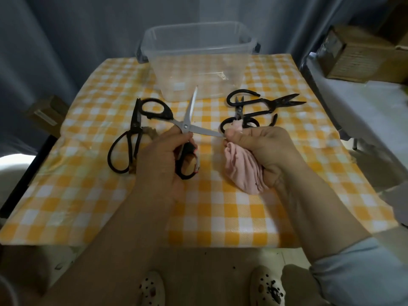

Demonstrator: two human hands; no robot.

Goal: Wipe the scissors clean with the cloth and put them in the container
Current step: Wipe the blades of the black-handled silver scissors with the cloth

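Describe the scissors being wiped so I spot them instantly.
On the yellow checked table, before the clear container, the left hand holds them. Only these scissors have bright silver blades, spread open, one tip in the pink cloth; the other pairs are dark.

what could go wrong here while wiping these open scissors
1. The scissors are spread wide open in the left hand. The right hand pinches one blade tip through the pink cloth, so a slip could cut a finger.
2. The other blade juts out bare toward the container.
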